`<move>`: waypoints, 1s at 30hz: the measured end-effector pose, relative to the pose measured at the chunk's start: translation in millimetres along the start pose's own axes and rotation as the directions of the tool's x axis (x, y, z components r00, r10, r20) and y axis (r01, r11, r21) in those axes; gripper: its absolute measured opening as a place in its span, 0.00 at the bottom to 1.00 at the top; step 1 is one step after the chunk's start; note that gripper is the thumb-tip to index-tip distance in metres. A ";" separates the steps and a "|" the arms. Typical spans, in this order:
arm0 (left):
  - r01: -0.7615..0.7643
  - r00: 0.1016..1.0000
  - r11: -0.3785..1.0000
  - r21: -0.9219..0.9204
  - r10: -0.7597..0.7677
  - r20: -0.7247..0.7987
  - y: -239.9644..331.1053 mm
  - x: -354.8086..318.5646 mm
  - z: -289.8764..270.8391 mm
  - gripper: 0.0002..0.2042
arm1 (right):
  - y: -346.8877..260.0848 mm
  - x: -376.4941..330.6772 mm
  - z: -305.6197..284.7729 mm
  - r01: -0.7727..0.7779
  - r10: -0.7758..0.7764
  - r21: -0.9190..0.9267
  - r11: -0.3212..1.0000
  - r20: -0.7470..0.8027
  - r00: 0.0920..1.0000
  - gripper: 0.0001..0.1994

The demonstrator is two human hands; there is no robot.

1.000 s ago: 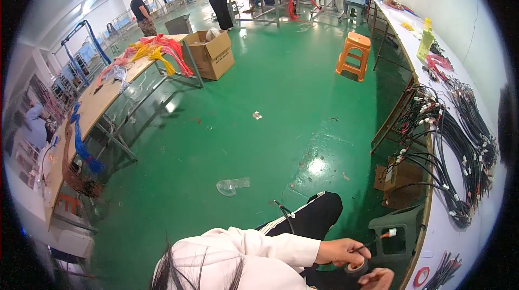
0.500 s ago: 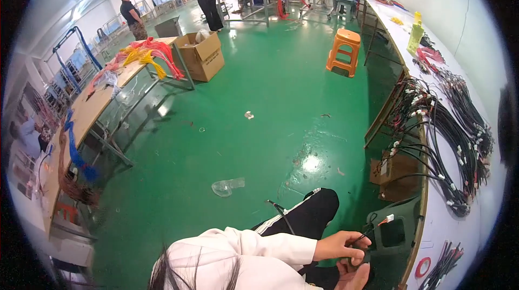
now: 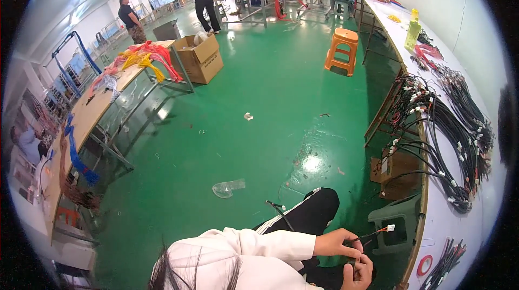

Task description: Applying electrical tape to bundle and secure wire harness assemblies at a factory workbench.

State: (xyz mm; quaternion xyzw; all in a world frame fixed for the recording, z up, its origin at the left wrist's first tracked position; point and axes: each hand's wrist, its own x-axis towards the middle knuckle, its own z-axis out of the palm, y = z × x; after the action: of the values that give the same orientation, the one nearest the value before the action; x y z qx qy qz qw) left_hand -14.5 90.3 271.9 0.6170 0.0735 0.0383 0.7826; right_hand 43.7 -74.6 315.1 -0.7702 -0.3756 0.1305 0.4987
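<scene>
My left hand (image 3: 336, 243) reaches in from the left in a white sleeve, its fingers closed round a black cable (image 3: 371, 235). Beyond those fingers the cable ends in thin orange-red wires and a white connector (image 3: 390, 228). Just below, my right hand (image 3: 359, 272) has curled fingers, and its fingertips meet my left thumb at the cable. Whatever lies between the right fingers is hidden. Across my dark-trousered leg (image 3: 324, 206) rests another stretch of black cable (image 3: 282, 213) with a small white piece near its end; whether both stretches are one cable I cannot tell.
On my right a long white table (image 3: 439, 182) carries bundled black cables (image 3: 451, 144), loose short cables (image 3: 444, 263) and a red tape roll (image 3: 425, 265). Below it are a grey-green stool (image 3: 378, 215) and a cardboard box (image 3: 401, 173). An orange stool (image 3: 343, 52) stands ahead.
The white connector's end has dropped slightly and now points right. My right hand has turned, its fingers now curled up against the left thumb. A dark piece between the hands no longer shows.
</scene>
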 end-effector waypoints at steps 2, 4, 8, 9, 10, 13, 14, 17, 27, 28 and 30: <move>-0.019 1.000 1.000 -0.009 0.019 -0.013 -0.7 1.2 -1.2 0.15 | 0.1 0.2 -2.0 -0.001 0.001 0.002 1.000 0.011 1.000 0.08; -0.010 0.999 0.999 0.048 0.012 -0.044 -2.9 2.3 -2.5 0.13 | 0.5 0.7 -2.8 0.001 -0.001 0.003 1.000 0.023 1.000 0.08; -0.050 0.997 0.997 0.063 0.053 -0.051 -6.4 3.0 -2.6 0.12 | 1.4 1.0 -2.9 -0.004 0.001 0.071 0.997 0.036 0.999 0.08; -0.061 0.997 0.997 0.047 0.063 -0.047 -6.7 2.9 -3.2 0.12 | 1.6 1.1 -2.7 -0.034 0.030 0.108 0.994 0.035 0.999 0.08; -0.070 0.995 0.997 0.034 0.072 -0.069 -7.0 3.6 -3.2 0.11 | 2.1 1.2 -3.1 -0.016 0.011 0.084 0.996 0.051 0.999 0.08; -0.050 0.997 0.998 -0.025 0.048 -0.062 -7.0 4.7 -3.1 0.11 | 3.8 1.2 -4.3 0.046 -0.049 0.030 0.998 0.086 0.995 0.08; -0.024 0.998 0.998 -0.064 0.021 -0.058 -7.0 4.7 -2.8 0.12 | 4.3 1.0 -4.6 0.047 -0.049 0.030 0.998 0.087 0.995 0.08; -0.139 0.988 0.990 -0.015 0.138 -0.073 -7.2 2.9 0.4 0.12 | 5.1 0.0 -5.0 0.014 -0.017 0.047 0.999 0.054 0.998 0.08; -0.106 0.992 0.992 0.066 0.110 -0.069 -10.2 3.1 -3.5 0.12 | 5.7 -1.1 -8.4 -0.024 0.023 0.019 1.000 0.086 0.996 0.08; -0.095 0.993 0.994 0.058 0.098 -0.063 -11.4 3.4 -3.5 0.12 | 6.1 -0.8 -8.9 -0.024 0.023 0.019 1.000 0.085 0.996 0.08; -0.109 0.992 0.993 0.046 0.112 -0.065 -12.8 4.0 -3.6 0.12 | 6.6 -0.8 -10.1 -0.030 0.025 0.046 0.998 0.096 0.995 0.07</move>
State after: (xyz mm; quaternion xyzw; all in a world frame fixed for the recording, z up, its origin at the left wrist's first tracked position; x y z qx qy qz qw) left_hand -11.6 91.4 258.4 0.6351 0.0662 0.1009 0.7630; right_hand 52.0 -83.4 314.0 -0.7561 -0.3853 0.1830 0.4964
